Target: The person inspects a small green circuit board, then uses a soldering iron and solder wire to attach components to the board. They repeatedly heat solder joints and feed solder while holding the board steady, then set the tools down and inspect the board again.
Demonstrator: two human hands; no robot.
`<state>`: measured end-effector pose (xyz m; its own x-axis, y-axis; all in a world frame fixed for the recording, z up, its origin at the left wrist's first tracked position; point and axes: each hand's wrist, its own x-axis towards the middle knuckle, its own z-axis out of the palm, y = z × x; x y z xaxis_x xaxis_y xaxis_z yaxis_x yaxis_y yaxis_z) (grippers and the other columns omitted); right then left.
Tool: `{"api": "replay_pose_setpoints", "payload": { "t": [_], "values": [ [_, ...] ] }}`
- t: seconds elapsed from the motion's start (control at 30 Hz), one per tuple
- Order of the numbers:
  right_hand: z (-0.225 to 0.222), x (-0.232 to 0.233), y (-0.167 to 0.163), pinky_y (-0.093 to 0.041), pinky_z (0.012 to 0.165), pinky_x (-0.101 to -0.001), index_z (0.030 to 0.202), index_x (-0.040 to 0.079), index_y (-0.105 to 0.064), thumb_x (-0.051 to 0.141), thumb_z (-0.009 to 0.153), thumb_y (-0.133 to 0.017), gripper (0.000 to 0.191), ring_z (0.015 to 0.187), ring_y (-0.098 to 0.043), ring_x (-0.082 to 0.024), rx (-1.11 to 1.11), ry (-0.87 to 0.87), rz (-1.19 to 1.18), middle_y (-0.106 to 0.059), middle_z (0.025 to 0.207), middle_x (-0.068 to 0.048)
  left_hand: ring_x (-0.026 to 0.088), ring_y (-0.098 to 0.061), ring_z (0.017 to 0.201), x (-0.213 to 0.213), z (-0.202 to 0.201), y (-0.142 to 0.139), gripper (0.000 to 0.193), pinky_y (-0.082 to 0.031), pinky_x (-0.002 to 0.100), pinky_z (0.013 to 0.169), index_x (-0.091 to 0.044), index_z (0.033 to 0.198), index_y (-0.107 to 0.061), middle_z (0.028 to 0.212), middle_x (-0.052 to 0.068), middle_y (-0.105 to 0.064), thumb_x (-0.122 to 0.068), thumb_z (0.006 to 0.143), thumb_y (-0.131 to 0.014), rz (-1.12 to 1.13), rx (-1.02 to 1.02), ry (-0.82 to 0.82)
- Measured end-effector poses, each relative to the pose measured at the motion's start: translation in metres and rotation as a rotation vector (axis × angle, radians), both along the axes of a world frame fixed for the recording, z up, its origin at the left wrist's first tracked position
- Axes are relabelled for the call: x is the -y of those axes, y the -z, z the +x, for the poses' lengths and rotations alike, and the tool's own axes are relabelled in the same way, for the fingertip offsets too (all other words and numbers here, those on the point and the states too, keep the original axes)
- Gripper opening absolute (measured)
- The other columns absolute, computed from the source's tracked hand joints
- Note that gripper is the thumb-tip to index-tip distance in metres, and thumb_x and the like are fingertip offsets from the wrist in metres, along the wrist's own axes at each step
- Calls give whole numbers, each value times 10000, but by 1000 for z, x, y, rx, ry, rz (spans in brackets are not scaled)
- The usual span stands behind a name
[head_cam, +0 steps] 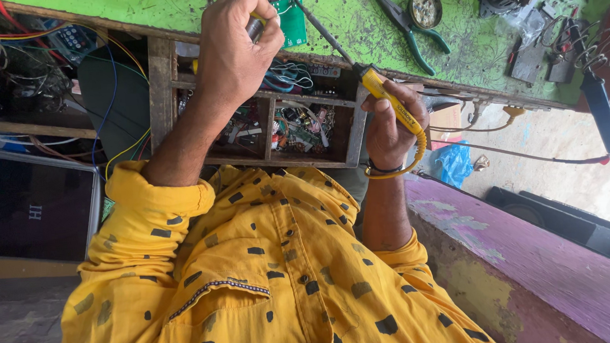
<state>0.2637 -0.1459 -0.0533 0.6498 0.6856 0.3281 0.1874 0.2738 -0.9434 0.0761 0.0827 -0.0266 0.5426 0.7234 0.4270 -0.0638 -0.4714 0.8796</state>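
From the head camera I look down past a yellow spotted shirt [256,284] at a green worktop [373,21] that runs along the top of the picture. My right hand [392,125] is closed around the yellow handle of a soldering iron [386,100], fingers wrapped and the cord looping under the wrist. My left hand [234,50] is closed on a dark-handled tool whose tip I cannot make out, and it rests against a small green circuit board [292,20] lying at the worktop's near edge. The iron's long axis runs on a slant from the handle at lower right up to the metal tip at upper left, and the tip points at the board, ending just beside its upper corner close to my left fingers. I judge the main risk to be a burn: tip and fingers are very near each other, and a small slip of either hand would bring them together. The board also sits right at the edge above an open wooden tray of parts [272,123], so a push could tip it off. Green-handled pliers [410,29] and a small round tin [426,8] lie well apart to the right, clear of the cord.
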Motion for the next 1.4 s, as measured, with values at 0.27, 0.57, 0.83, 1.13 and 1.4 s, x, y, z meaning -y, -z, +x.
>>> {"api": "replay_pose_setpoints", "payload": {
  "t": [0.27,0.57,0.83,1.13,1.4],
  "values": [
    [1,-1,-3,-603,843,-325,1197,-45,-662,172,1013,-730,293,876,-718,-204,-45,-39,1,-715,1193,-204,300,-707,1179,-2,1,3,161,-569,438,1019,-19,971,-559,1232,163,-710,79,955,-685,55,-16,9],
    [2,-1,-8,-604,831,-324,1188,-46,-661,192,1016,-744,305,873,-718,-214,-15,-52,-3,-707,1196,-204,304,-702,1166,-2,3,6,170,-571,438,994,-24,978,-555,1232,162,-706,78,959,-690,80,-17,2],
    [2,-3,-9,-582,755,-298,1201,-49,-656,191,1023,-725,307,814,-701,-198,-13,-44,-2,-707,1114,-182,310,-691,1174,-2,4,6,183,-563,451,1008,-30,962,-560,1206,147,-711,85,947,-701,125,-26,-26],
    [0,-4,-9,-591,790,-314,1198,-52,-655,185,1015,-737,310,855,-703,-211,-30,-50,14,-708,1198,-215,302,-688,1133,1,7,7,207,-539,458,1003,-36,912,-541,1184,135,-718,101,897,-695,137,-41,-68],
    [1,-3,-10,-603,806,-321,1198,-51,-664,184,1015,-730,304,864,-714,-211,-25,-57,5,-714,1194,-210,307,-670,1119,3,7,7,203,-524,450,1001,-33,922,-550,1190,143,-720,103,886,-697,139,-59,-91]
  ]
}}
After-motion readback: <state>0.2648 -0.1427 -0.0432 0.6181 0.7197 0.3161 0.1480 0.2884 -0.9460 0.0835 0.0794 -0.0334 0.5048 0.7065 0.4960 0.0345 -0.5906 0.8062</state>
